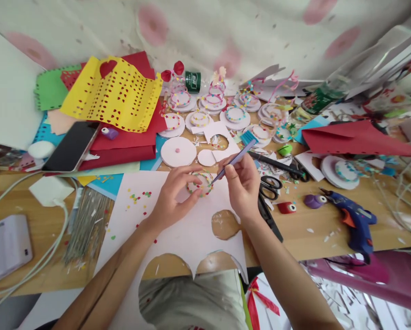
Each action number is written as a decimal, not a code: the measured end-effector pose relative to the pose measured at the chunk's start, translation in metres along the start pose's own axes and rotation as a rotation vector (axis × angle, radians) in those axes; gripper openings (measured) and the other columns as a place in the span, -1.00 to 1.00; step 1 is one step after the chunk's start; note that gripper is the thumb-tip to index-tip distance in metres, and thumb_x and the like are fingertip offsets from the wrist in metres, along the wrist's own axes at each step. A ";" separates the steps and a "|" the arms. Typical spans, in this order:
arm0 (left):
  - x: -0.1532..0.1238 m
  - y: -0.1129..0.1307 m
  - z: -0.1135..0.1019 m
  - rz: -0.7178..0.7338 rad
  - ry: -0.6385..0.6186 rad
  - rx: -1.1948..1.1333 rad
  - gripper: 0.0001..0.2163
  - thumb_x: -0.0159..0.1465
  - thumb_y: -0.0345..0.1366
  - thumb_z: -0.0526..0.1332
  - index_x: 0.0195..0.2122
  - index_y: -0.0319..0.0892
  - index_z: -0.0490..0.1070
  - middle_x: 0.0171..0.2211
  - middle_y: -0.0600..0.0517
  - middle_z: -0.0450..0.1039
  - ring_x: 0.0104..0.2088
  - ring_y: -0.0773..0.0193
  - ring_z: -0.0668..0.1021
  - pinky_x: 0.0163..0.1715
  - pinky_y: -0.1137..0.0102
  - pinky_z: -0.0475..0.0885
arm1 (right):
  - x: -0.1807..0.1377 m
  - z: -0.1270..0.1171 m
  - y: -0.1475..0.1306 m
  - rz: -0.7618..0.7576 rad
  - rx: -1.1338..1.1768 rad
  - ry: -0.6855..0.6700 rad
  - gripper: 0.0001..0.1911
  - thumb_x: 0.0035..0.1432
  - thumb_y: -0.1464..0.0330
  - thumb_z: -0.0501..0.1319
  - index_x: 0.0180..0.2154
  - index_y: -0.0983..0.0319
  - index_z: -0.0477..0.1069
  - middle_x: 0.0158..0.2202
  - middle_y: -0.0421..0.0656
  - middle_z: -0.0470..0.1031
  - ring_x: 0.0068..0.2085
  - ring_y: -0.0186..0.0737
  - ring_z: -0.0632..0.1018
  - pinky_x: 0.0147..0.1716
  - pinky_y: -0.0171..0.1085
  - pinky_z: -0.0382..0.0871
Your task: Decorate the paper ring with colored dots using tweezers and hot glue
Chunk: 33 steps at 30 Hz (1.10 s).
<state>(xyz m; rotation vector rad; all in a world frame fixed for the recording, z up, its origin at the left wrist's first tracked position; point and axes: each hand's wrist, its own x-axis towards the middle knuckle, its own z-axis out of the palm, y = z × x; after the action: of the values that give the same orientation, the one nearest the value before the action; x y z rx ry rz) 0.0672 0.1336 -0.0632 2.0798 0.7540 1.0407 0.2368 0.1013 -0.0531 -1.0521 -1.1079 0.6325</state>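
Observation:
My left hand [173, 197] is closed round a small round paper piece [201, 184] dotted with coloured bits, holding it over a white sheet [178, 229] with circles cut out of it. My right hand [241, 183] pinches a thin purple-handled tool [236, 159], and its tip touches the round piece's right edge. Plain white paper discs [178, 152] lie just behind my hands.
Several decorated discs [205, 110] stand at the back, by yellow punched paper [114, 94] and red paper [123, 146]. A phone [73, 146] lies left. Black scissors [269, 185], small punches [287, 207] and a blue glue gun [354, 220] lie right. Cables [36, 256] run front left.

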 end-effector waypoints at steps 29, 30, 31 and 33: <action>0.000 -0.001 0.005 -0.006 0.032 -0.102 -0.88 0.24 -0.44 0.30 -0.25 -0.13 0.39 0.04 -0.11 0.45 0.08 0.10 0.48 0.14 0.12 0.34 | -0.005 0.004 -0.006 -0.048 -0.045 -0.065 -0.81 0.30 0.20 0.20 -0.31 0.16 0.34 -0.43 -0.22 0.31 -0.46 -0.29 0.35 -0.44 -0.25 0.29; 0.000 -0.001 0.005 -0.010 0.033 -0.106 -0.88 0.24 -0.44 0.30 -0.26 -0.13 0.39 0.04 -0.11 0.45 0.08 0.11 0.48 0.14 0.13 0.35 | -0.005 0.004 -0.006 -0.046 -0.047 -0.066 -0.81 0.30 0.20 0.20 -0.31 0.16 0.34 -0.44 -0.22 0.31 -0.46 -0.29 0.35 -0.44 -0.24 0.29; -0.001 -0.001 0.005 -0.012 0.036 -0.109 -0.88 0.24 -0.44 0.30 -0.26 -0.13 0.39 0.04 -0.11 0.45 0.08 0.11 0.48 0.14 0.13 0.35 | -0.005 0.004 -0.007 -0.047 -0.046 -0.067 -0.81 0.30 0.20 0.20 -0.31 0.16 0.34 -0.44 -0.22 0.31 -0.46 -0.29 0.35 -0.43 -0.24 0.30; -0.001 -0.001 0.005 -0.016 0.045 -0.104 -0.89 0.24 -0.45 0.29 -0.28 -0.12 0.39 0.03 -0.10 0.45 0.07 0.11 0.49 0.13 0.13 0.35 | -0.005 0.004 -0.007 -0.049 -0.043 -0.069 -0.81 0.30 0.20 0.20 -0.31 0.16 0.34 -0.44 -0.22 0.32 -0.46 -0.29 0.35 -0.44 -0.24 0.29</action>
<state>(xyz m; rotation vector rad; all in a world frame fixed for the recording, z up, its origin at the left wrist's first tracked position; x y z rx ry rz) 0.0711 0.1319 -0.0668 1.9657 0.7216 1.0977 0.2308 0.0954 -0.0488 -1.0431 -1.2082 0.6115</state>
